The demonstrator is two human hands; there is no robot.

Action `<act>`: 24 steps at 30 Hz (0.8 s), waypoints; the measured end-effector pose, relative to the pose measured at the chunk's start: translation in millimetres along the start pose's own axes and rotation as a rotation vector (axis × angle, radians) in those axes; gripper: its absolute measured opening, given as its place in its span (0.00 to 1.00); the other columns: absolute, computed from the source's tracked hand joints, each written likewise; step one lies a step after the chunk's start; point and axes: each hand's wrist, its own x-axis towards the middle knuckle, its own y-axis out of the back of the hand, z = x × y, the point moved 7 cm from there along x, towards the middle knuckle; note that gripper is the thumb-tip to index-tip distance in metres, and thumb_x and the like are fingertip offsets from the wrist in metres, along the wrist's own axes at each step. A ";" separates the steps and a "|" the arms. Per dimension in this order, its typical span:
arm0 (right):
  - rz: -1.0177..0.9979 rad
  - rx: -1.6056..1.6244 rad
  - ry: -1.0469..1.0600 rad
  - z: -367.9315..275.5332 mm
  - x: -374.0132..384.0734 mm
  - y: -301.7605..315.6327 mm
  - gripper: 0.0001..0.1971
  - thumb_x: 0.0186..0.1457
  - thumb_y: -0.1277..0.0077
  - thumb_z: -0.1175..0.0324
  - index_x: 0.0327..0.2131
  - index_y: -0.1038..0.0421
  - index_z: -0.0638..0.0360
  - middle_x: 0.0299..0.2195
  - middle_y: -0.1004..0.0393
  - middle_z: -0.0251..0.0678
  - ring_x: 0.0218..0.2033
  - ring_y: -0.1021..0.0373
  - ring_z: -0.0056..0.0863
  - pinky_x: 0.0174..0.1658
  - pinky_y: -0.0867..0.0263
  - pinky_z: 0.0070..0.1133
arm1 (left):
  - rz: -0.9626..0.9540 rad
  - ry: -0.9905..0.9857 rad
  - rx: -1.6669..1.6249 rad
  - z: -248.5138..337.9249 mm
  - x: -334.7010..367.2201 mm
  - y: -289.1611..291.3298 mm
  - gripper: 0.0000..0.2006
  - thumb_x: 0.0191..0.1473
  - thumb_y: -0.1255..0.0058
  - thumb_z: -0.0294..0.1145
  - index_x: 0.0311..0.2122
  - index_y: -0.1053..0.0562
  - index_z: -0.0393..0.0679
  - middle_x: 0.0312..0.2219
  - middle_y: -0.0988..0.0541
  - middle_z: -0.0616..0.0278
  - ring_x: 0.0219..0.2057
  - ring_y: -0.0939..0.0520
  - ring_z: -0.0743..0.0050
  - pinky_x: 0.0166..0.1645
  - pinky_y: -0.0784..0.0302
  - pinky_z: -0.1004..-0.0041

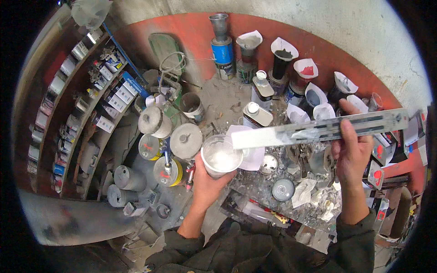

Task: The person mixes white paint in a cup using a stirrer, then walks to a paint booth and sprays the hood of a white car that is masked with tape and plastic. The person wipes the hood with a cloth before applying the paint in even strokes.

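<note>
My left hand (205,185) is wrapped round a clear plastic mixing cup (214,169), held upright with white liquid, probably paint, inside. In my right hand (351,157) is a long flat mixing stick (321,129), gripped near its far right part and held roughly level. White liquid coats the stick's left end, which hovers just right of the cup's rim, above a white paper cone (253,159). Dark slots run along the stick's right part.
A paint-spattered workbench (255,191) holds a round lid (283,189), crumpled paper (302,192) and two metal canisters (257,116). Paper strainers in cups, including one with grey residue (284,53), line the back. Shelves of cans (68,123) stand left, near lidded pots (154,122).
</note>
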 end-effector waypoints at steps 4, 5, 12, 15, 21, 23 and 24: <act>-0.044 -0.064 0.074 2.6 3.3 5.7 0.18 0.62 0.50 0.70 0.53 0.33 0.70 0.25 0.28 0.29 0.17 0.40 0.09 0.19 0.47 0.10 | 0.035 0.052 0.030 -12.1 -7.2 8.5 0.42 0.38 0.29 0.27 0.58 0.42 0.37 0.51 0.28 0.54 0.52 0.26 0.65 0.57 0.32 0.67; -0.053 -0.076 0.060 7.4 2.0 3.4 0.18 0.62 0.50 0.71 0.53 0.32 0.70 0.26 0.28 0.29 0.17 0.39 0.09 0.19 0.47 0.10 | 0.046 0.052 0.039 -14.6 -9.7 10.6 0.42 0.39 0.29 0.27 0.58 0.42 0.37 0.51 0.28 0.54 0.52 0.26 0.65 0.57 0.32 0.67; -0.136 0.009 0.006 34.3 3.7 -10.0 0.17 0.61 0.48 0.71 0.52 0.31 0.70 0.29 0.26 0.31 0.19 0.37 0.09 0.21 0.44 0.11 | 0.022 0.114 -0.048 -12.6 -20.3 10.3 0.40 0.40 0.32 0.20 0.58 0.42 0.36 0.51 0.28 0.56 0.52 0.26 0.67 0.57 0.31 0.68; -0.080 -0.019 0.006 40.5 8.8 -8.6 0.17 0.61 0.48 0.71 0.52 0.31 0.69 0.28 0.27 0.30 0.19 0.37 0.09 0.21 0.44 0.11 | 0.014 0.132 -0.081 -17.3 -22.4 11.9 0.39 0.41 0.32 0.20 0.58 0.41 0.36 0.51 0.28 0.56 0.52 0.25 0.68 0.57 0.31 0.69; 0.015 -0.061 0.040 44.6 9.1 7.2 0.17 0.62 0.48 0.70 0.52 0.31 0.69 0.26 0.27 0.30 0.19 0.36 0.10 0.19 0.45 0.10 | -0.020 0.154 -0.044 -22.7 -20.9 14.9 0.39 0.41 0.32 0.21 0.58 0.41 0.36 0.51 0.28 0.56 0.52 0.26 0.67 0.57 0.32 0.68; 0.024 -0.027 0.037 47.3 7.5 13.5 0.18 0.62 0.48 0.70 0.53 0.31 0.69 0.26 0.28 0.30 0.18 0.37 0.10 0.19 0.46 0.10 | -0.010 0.140 -0.001 -18.3 -19.7 14.9 0.39 0.41 0.32 0.22 0.58 0.41 0.36 0.51 0.28 0.56 0.53 0.27 0.67 0.58 0.32 0.68; 0.032 -0.019 0.013 53.1 7.0 18.1 0.19 0.62 0.49 0.68 0.54 0.32 0.69 0.24 0.29 0.29 0.17 0.39 0.10 0.18 0.47 0.11 | -0.006 0.130 0.021 -16.5 -19.2 14.4 0.39 0.41 0.32 0.22 0.58 0.41 0.36 0.51 0.28 0.56 0.53 0.27 0.67 0.58 0.32 0.68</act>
